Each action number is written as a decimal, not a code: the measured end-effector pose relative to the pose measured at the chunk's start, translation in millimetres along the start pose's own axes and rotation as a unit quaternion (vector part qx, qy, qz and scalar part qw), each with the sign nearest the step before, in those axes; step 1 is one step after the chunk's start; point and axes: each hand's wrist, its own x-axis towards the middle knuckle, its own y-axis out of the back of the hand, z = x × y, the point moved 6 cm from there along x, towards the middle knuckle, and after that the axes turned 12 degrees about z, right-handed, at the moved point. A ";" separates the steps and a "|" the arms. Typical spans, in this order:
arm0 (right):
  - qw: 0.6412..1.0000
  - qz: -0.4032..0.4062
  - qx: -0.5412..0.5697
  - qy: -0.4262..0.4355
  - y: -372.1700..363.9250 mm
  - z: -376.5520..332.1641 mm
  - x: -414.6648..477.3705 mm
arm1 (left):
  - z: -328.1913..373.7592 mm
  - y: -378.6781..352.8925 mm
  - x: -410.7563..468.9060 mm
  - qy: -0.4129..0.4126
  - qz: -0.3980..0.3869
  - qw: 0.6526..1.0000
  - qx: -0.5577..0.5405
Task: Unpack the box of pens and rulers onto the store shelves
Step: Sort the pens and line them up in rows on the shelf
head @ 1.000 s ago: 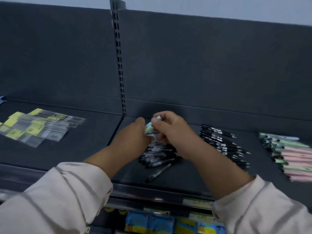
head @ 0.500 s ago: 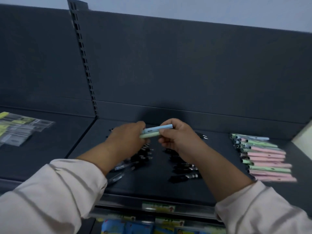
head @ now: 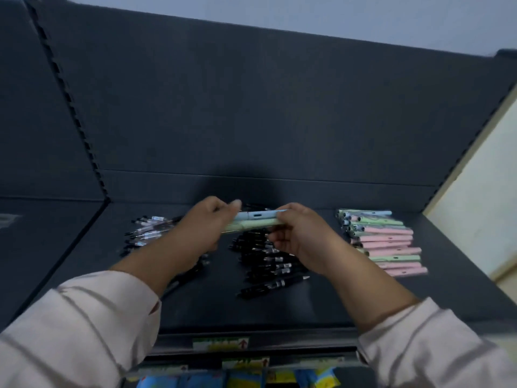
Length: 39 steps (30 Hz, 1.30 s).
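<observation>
Two pastel pens (head: 256, 220), one light blue and one light green, are held level above the dark shelf (head: 321, 301). My left hand (head: 205, 228) pinches their left end and my right hand (head: 300, 233) grips their right end. Below them lies a pile of black pens (head: 268, 264). A group of clear-barrelled pens (head: 148, 228) lies to the left, partly hidden by my left arm. A row of pink, green and blue pastel pens (head: 383, 242) lies at the right of the shelf.
The shelf's dark back panel (head: 251, 107) rises behind the pens, with a slotted upright (head: 72, 107) on the left. A cream wall (head: 481, 208) borders the right. Price labels (head: 221, 344) line the front edge, with blue and yellow packets (head: 246, 379) on the shelf below.
The view has swung right, so the rulers on the left shelf are out of sight. Both hands have shifted right with the two pastel pens, which are now held level between them.
</observation>
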 end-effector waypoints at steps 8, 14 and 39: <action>0.998 0.036 -0.050 0.007 27.0 0.3 -3.8 | -0.3 -32.4 -3.3 0.031 0.019 0.999 0.005; 0.996 0.046 -0.066 0.028 81.4 -18.0 12.4 | 30.3 -81.2 -10.0 -0.014 0.030 0.999 0.013; 0.960 0.049 -0.270 0.054 325.0 -4.6 165.4 | 63.7 -318.9 45.3 0.076 0.073 0.994 0.011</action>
